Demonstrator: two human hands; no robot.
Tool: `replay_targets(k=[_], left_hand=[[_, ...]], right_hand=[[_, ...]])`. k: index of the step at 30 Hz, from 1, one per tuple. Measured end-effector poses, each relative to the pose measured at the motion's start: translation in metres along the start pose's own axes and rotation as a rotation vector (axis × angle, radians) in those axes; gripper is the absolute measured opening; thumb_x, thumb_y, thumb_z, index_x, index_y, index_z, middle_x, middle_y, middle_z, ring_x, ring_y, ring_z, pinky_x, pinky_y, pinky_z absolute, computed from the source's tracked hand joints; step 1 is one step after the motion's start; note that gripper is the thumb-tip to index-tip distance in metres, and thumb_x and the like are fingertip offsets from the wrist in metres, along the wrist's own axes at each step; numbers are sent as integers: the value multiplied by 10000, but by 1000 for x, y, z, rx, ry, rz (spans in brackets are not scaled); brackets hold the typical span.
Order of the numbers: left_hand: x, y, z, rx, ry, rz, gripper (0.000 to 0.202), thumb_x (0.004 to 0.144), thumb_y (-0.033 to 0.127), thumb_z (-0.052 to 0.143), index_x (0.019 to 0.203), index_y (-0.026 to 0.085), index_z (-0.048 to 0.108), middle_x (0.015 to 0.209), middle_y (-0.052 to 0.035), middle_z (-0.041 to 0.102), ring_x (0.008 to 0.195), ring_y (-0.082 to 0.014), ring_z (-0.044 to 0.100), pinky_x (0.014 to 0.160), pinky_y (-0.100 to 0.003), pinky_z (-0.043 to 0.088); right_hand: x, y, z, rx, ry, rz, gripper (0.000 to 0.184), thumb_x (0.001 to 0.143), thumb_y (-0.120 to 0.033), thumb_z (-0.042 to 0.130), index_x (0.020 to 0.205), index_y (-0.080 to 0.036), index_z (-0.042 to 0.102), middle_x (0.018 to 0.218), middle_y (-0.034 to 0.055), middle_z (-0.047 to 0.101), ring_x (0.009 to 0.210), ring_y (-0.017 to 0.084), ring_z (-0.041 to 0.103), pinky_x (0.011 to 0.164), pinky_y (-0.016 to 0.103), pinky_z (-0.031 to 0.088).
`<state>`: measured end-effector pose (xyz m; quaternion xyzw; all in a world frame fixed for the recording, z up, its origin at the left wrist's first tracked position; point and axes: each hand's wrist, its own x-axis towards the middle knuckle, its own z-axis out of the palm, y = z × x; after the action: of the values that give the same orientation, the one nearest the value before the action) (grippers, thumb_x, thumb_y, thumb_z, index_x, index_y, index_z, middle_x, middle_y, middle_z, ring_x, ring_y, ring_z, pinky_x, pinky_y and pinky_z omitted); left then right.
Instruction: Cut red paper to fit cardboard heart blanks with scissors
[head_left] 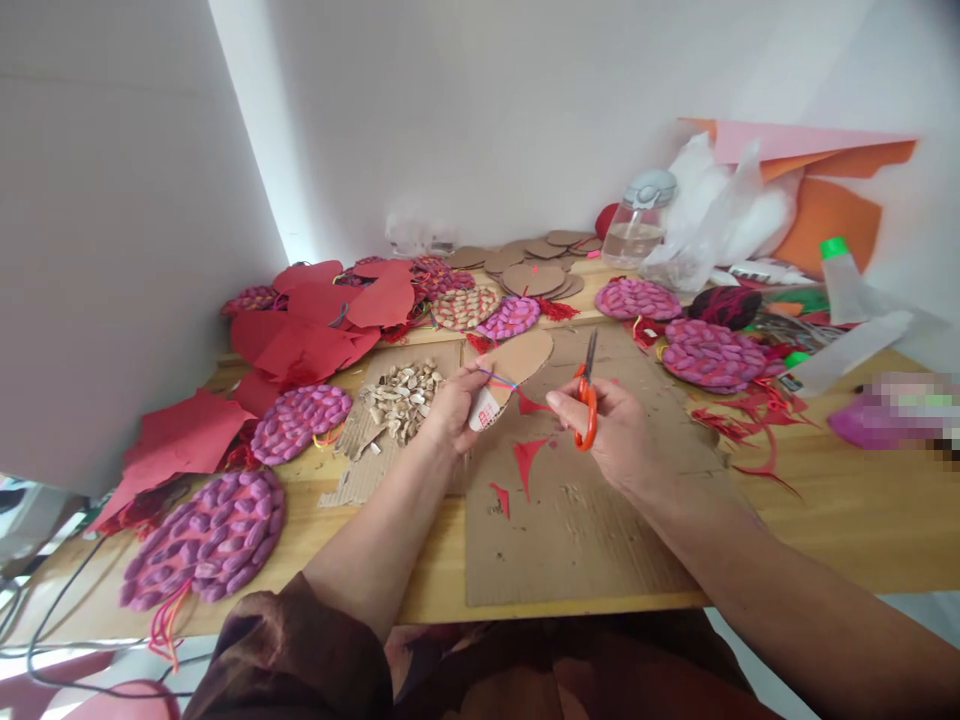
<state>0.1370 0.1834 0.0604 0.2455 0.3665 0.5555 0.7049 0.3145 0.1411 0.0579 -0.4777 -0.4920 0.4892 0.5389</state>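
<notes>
The cardboard oval (525, 360) is pinched at its left edge by the left hand (456, 408), its long axis slanted forward and rightward. The scissors (586, 412) are gripped in the right hand (621, 432), just right of the oval and apart from it, blades pointed forward.

Both forearms (386, 510) forward; fingers (616, 398) curled

A wooden table (832, 515) carries flattened cardboard (592, 555) and pink-purple discs (214, 535).
</notes>
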Motion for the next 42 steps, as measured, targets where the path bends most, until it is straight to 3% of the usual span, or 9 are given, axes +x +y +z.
replay_targets(k=[5, 9, 12, 16, 21, 24, 27, 33, 42], left_hand=[[-7, 0, 3, 47, -104, -222, 328, 816, 54, 541, 1117, 91, 666, 605, -9, 613, 433, -85, 543, 347, -138, 361], [-11, -2, 0, 114, -208, -324, 324, 747, 70, 597, 1052, 103, 701, 700, -56, 679, 469, -90, 574, 326, -127, 312], [-14, -3, -3, 136, -308, -355, 300, 706, 150, 646, 994, 134, 729, 875, -141, 748, 724, -212, 712, 452, -200, 479], [-16, 2, -5, 55, -321, -196, 316, 709, 311, 647, 971, 168, 752, 1062, -142, 757, 985, -310, 705, 790, -429, 580], [-9, 14, -3, 25, -142, 205, 301, 771, 318, 580, 933, 160, 779, 1031, -94, 767, 1050, -262, 674, 922, -363, 501], [-12, 15, -1, 174, -32, 409, 315, 849, 435, 606, 841, 180, 791, 958, -70, 770, 1013, -238, 664, 911, -321, 479], [-20, 14, 2, 421, 0, 545, 267, 799, 461, 736, 874, 211, 795, 925, -39, 768, 911, -203, 662, 858, -293, 479], [-29, 18, 7, 678, 0, 564, 255, 719, 413, 829, 866, 207, 794, 890, -56, 768, 787, -189, 662, 740, -283, 495], [-20, 20, 3, 504, 29, 376, 244, 679, 400, 846, 625, 189, 739, 605, -6, 657, 553, -122, 535, 550, -247, 372]], right_hand=[[11, -12, -15, -105, 50, -272, 414, 697, -311, 802, 1098, -248, 717, 700, -45, 561, 599, 106, 473, 554, 253, 402], [16, -18, -21, -130, -69, -296, 287, 631, -364, 853, 856, -234, 733, 660, -31, 552, 586, 121, 471, 541, 276, 392], [14, -22, -21, -148, -56, -274, 287, 618, -414, 872, 698, -222, 674, 683, -1, 591, 622, 148, 509, 562, 299, 407], [13, -16, -22, -149, 45, -218, 353, 643, -471, 858, 652, -216, 613, 605, -32, 510, 559, 123, 431, 524, 282, 343], [17, -5, -21, -43, 58, -97, 439, 679, -525, 825, 615, -209, 528, 561, -58, 443, 509, 93, 357, 492, 268, 262], [15, -4, -18, -58, 33, -20, 454, 678, -563, 817, 612, -208, 542, 565, -47, 475, 506, 96, 367, 496, 275, 271], [11, -5, -16, -78, 14, 9, 436, 675, -572, 820, 635, -207, 584, 586, -34, 512, 519, 102, 394, 505, 277, 284], [4, -8, -12, -178, -47, -5, 477, 734, -571, 776, 556, -217, 511, 550, -35, 466, 492, 105, 370, 491, 286, 287], [-2, 2, -11, -295, -94, -124, 377, 743, -456, 796, 605, -212, 544, 550, -49, 463, 505, 102, 368, 501, 274, 289]])
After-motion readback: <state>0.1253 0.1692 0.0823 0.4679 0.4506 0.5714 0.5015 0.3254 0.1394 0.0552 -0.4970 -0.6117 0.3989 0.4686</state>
